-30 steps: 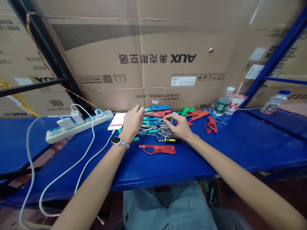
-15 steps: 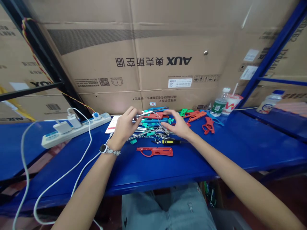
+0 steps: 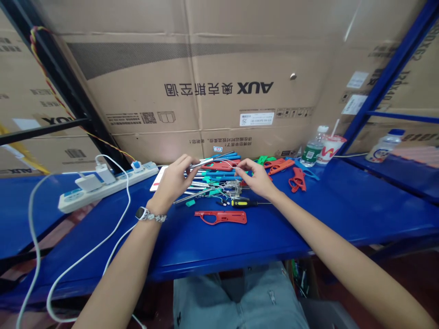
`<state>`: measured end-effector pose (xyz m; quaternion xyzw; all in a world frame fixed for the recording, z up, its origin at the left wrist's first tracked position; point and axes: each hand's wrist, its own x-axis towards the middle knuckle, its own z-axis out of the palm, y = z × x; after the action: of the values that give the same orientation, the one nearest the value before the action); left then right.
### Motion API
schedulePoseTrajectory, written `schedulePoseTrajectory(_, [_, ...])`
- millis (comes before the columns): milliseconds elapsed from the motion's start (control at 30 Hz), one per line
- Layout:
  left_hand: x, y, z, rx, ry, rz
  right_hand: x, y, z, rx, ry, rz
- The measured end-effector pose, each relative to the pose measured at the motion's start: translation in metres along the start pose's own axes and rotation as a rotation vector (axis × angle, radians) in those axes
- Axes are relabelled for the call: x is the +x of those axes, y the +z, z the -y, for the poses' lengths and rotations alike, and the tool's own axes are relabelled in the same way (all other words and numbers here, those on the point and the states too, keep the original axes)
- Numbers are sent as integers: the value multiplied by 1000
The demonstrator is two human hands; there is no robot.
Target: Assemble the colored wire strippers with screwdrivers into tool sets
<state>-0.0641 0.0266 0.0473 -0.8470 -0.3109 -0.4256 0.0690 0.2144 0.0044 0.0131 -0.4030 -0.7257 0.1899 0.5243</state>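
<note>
My left hand point(image 3: 175, 181) is closed around a thin metal lighter tube point(image 3: 206, 161), raised over the pile and slanting up to the right. From the tube a thin white wire point(image 3: 227, 161) arches across to my right hand point(image 3: 255, 178), whose thumb and forefinger pinch its end. Beneath both hands lies a heap of metal tubes, wires and blue lighter shells point(image 3: 219, 174). A red lighter shell half point(image 3: 239, 217) rests on the blue table in front of them. Between it and the heap lies a black and yellow screwdriver point(image 3: 239, 203).
A white power strip point(image 3: 113, 185) with plugs and loose cables point(image 3: 126, 210) occupies the left side. More red shells point(image 3: 297, 179) lie on the right, near a water bottle point(image 3: 313, 148) and a paper cup point(image 3: 331, 150). Large cardboard point(image 3: 219, 59) stands behind the table.
My right hand's thumb and forefinger have come together on the white wire, where they were apart before. The wire now stretches between my hands. My left hand has shifted slightly left with the tube.
</note>
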Motion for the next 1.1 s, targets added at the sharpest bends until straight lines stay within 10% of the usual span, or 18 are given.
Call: schedulePoseTrajectory(1100, [-7, 34, -38, 17, 47, 331, -10, 20, 22, 174, 71, 157])
